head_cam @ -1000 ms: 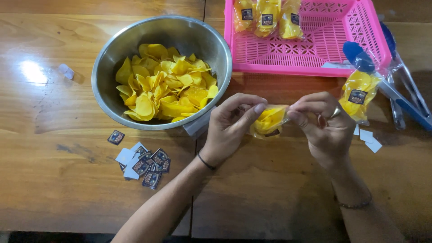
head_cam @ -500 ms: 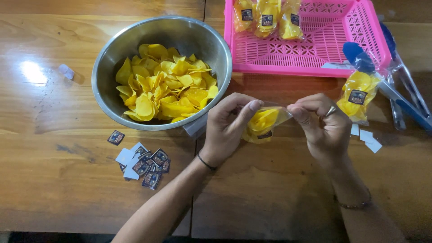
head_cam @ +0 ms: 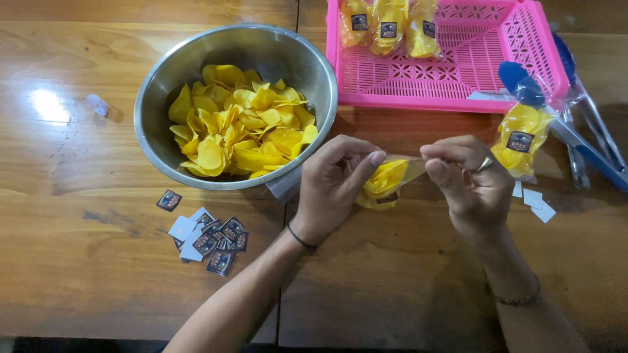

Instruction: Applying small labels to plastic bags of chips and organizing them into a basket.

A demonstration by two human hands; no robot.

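Observation:
My left hand (head_cam: 337, 186) and my right hand (head_cam: 472, 180) both pinch the top of a small clear plastic bag (head_cam: 387, 182) filled with yellow chips, stretched between them just above the wooden table (head_cam: 85, 274). The bag lies tilted, its filled end toward my left palm. Just left of my left hand stands a steel bowl (head_cam: 163, 85) heaped with loose yellow chips (head_cam: 242, 121).
A pink plastic basket (head_cam: 458, 72) at the back holds three filled chip bags (head_cam: 389, 26). Another filled bag (head_cam: 520, 140) lies right of my right hand, beside blue-handled tongs (head_cam: 575, 131) and white paper slips (head_cam: 536, 202). A pile of small dark labels (head_cam: 209, 238) sits front left.
The bag has turned over between my hands and been pulled out flatter. My right hand has shifted slightly right; the bag's top is now drawn taut.

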